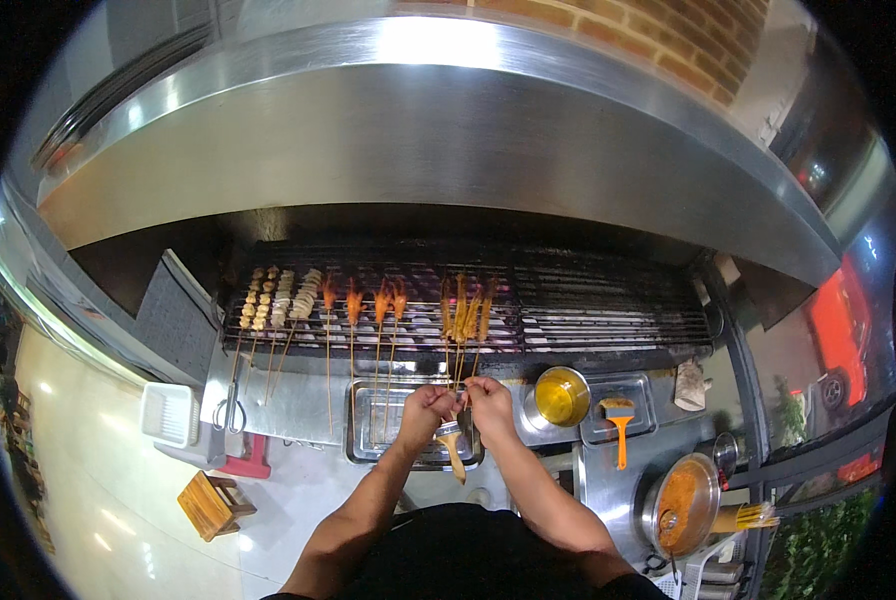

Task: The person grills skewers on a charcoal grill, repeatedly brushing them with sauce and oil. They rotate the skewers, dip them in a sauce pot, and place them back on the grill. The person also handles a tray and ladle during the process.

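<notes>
Both of my hands are close together at the front edge of the grill [598,315]. My left hand [427,411] pinches the ends of wooden skewers, and my right hand [490,405] pinches skewer ends just beside it. Browned food on these skewers [461,311] lies over the grate. Below my hands, a wooden-handled brush [451,450] rests at a metal tray [365,456]. To the left on the grate lie orange-red skewers [355,304], pale skewers [307,294] and skewers of small round pieces [250,304].
A metal container of yellow oil [562,396] stands right of my hands. Beyond it, an orange-handled brush [620,435] lies on a tray [646,405]. A bowl of orange seasoning [677,502] sits lower right. Scissors [230,409] and a white basket [170,415] are left. A steel hood [433,135] overhangs the grill.
</notes>
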The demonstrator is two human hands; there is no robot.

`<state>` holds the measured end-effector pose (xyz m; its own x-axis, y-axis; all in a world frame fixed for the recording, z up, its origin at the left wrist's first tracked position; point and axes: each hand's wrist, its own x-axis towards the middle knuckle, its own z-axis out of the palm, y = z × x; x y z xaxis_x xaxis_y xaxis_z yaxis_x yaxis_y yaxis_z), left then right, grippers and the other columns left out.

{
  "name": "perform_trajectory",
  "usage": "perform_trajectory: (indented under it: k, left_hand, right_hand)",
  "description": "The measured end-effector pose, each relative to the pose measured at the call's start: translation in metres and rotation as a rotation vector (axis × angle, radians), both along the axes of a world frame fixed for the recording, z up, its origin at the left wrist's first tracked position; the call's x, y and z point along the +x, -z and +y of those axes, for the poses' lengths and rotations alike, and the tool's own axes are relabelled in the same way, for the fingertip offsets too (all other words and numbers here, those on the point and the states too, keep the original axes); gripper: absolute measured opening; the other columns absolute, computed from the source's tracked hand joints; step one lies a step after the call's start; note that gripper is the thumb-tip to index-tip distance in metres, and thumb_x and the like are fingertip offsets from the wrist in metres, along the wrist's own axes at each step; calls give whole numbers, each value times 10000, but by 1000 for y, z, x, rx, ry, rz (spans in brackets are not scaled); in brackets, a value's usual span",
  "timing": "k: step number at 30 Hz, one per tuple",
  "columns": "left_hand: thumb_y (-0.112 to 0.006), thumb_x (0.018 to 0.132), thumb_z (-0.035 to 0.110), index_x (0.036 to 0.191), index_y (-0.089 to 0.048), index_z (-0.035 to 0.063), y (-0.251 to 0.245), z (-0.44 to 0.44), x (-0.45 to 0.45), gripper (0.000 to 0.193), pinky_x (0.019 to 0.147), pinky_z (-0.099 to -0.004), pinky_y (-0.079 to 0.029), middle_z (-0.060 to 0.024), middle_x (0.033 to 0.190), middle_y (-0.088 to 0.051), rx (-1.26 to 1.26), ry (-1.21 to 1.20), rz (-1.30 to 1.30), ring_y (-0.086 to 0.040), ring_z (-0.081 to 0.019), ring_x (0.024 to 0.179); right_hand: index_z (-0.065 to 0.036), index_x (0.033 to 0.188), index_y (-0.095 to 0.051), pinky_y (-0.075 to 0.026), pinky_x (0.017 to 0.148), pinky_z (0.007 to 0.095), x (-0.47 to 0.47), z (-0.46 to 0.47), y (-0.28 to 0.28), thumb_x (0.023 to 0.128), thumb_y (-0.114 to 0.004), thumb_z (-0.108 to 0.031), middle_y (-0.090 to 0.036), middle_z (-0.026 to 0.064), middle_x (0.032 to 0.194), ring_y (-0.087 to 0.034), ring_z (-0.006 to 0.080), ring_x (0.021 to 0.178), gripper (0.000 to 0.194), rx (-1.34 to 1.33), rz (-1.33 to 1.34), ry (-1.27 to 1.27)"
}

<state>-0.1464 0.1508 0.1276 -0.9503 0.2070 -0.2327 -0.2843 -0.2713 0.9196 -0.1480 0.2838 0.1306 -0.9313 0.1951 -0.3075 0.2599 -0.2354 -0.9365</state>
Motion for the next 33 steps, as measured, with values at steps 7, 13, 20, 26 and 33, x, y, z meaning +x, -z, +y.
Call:
perform_trajectory:
  k: [7, 13, 20, 26, 33]
  left_hand:
    - [-643, 865, 128, 844, -639, 29, 14, -3, -2, 101, 548, -206, -406, -1, 697, -618, 7, -68, -37, -535, -80, 597]
    - [-671, 830, 154, 814, -623, 74, 20, -2, -3, 94, 480, -212, -355, 11, 669, -586, -1, -91, -15, -499, -69, 551]
    - [-662, 866, 164, 819, -627, 55, 3, 5, -1, 123, 470, -198, -348, 16, 663, -578, 56, -97, -33, -479, -57, 532]
    - [-647, 882, 140, 847, -627, 43, 6, 8, -2, 106, 476, -194, -353, 10, 671, -588, 31, -69, -14, -478, -51, 534]
    - [-645, 880, 126, 873, -626, 39, 11, 1, 0, 89, 503, -193, -364, 9, 682, -595, 60, -98, -95, -495, -52, 565]
  right_hand:
    - [-74, 975, -629, -391, 526, 227, -3, -4, -7, 923, -580, -188, -616, -8, 771, -555, 97, 630, 134, -139, -113, -9]
    - [-156, 930, -649, -379, 587, 243, -1, -3, -12, 918, -598, -258, -636, -54, 812, -551, 63, 685, 115, -230, -240, -122]
    - [-119, 947, -645, -350, 535, 224, -1, 1, -12, 905, -605, -224, -652, -30, 822, -560, 68, 664, 120, -343, -232, -84]
    - [-119, 1002, -622, -376, 549, 250, 0, 8, -10, 925, -569, -200, -664, -7, 832, -577, 94, 666, 124, -402, -227, -51]
    - [-90, 1071, -601, -369, 487, 246, 4, 10, -16, 952, -528, -165, -616, 13, 775, -517, 99, 582, 158, -679, -200, -68]
